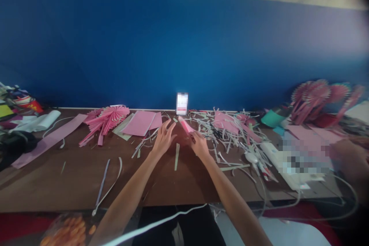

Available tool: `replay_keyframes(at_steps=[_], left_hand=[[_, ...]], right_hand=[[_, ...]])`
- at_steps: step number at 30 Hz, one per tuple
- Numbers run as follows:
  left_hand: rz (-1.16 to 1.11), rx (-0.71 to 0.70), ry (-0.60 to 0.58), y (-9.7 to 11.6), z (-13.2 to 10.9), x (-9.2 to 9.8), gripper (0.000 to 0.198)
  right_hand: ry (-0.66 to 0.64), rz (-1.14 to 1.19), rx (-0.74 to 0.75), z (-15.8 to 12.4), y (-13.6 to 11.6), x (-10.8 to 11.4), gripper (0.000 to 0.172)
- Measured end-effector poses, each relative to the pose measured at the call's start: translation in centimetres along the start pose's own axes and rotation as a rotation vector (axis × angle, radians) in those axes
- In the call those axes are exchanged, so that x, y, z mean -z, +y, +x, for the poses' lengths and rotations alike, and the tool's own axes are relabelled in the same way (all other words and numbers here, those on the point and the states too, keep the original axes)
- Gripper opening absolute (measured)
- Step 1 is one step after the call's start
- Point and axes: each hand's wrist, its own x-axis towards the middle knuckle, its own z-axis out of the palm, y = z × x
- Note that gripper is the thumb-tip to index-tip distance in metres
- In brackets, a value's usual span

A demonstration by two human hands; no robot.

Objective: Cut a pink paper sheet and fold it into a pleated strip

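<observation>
My right hand [199, 144] is closed around the near end of a narrow pink folded paper piece [186, 125], which points away from me toward the wall. To its left, my left hand [165, 135] hovers with its fingers spread and nothing in it. A lit phone [182, 104] stands upright at the back of the table, just beyond the pink piece. Between my wrists a pale paper strip [177, 157] lies on the brown table [161, 184]. A stack of pink sheets [141, 123] rests left of my left hand.
Paper offcuts [207, 132] are heaped on the right, with a white power strip [276, 157] beyond. Pleated pink fans [108, 121] lie left; more pink fans [315, 96] stand far right. A person's blurred hand [348, 157] is at the right edge. A blue partition [173, 46] rises behind.
</observation>
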Motion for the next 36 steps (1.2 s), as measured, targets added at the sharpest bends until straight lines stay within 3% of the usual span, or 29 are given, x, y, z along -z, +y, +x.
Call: replay_keyframes(at_steps=[2,4,6,8,11,14,17,21,23,25,29,36], left_hand=[[-0.039,-0.049,-0.015,1.0,0.1,-0.1,0.049],[-0.103,-0.170,-0.152,1.8,0.0,-0.4,0.049],[-0.143,-0.236,-0.251,2.5,-0.1,-0.9,0.049],[-0.145,-0.230,-0.268,2.8,-0.2,-1.3,0.045],[-0.117,-0.188,-0.265,2.6,-0.3,-1.5,0.043],[-0.091,-0.161,-0.243,1.7,-0.5,-1.6,0.042],[-0.066,-0.143,-0.189,0.7,-0.8,-1.8,0.038],[-0.044,-0.120,-0.138,-0.3,-0.9,-2.1,0.036],[-0.038,-0.114,-0.142,-0.6,-0.9,-2.2,0.038],[-0.035,-0.112,-0.173,-0.7,-0.8,-2.3,0.039],[-0.031,-0.128,-0.268,-0.3,-0.5,-1.9,0.029],[-0.019,-0.154,-0.354,0.6,-0.3,-1.3,0.024]], right_hand=[[0.133,0.187,-0.134,-0.1,-0.5,-0.6,0.013],[0.184,0.416,-0.235,-0.1,-0.8,-1.4,0.013],[0.186,0.668,-0.318,-0.1,-0.9,-2.2,0.021],[0.165,0.842,-0.401,-0.1,-0.8,-2.9,0.026],[0.111,0.940,-0.486,-0.2,-0.8,-3.3,0.029],[0.048,0.965,-0.474,-0.2,-0.9,-3.4,0.032],[0.030,0.807,-0.457,-0.2,-0.7,-3.0,0.034],[0.256,0.327,-0.357,0.0,-0.1,-1.3,0.035],[0.305,0.120,-0.258,0.1,0.0,-0.1,0.042],[0.184,-0.044,-0.097,0.2,-0.1,0.9,0.042],[-0.208,-0.195,0.204,0.3,-0.3,1.5,0.029],[-0.335,-0.261,0.201,0.0,0.2,0.2,0.026]])
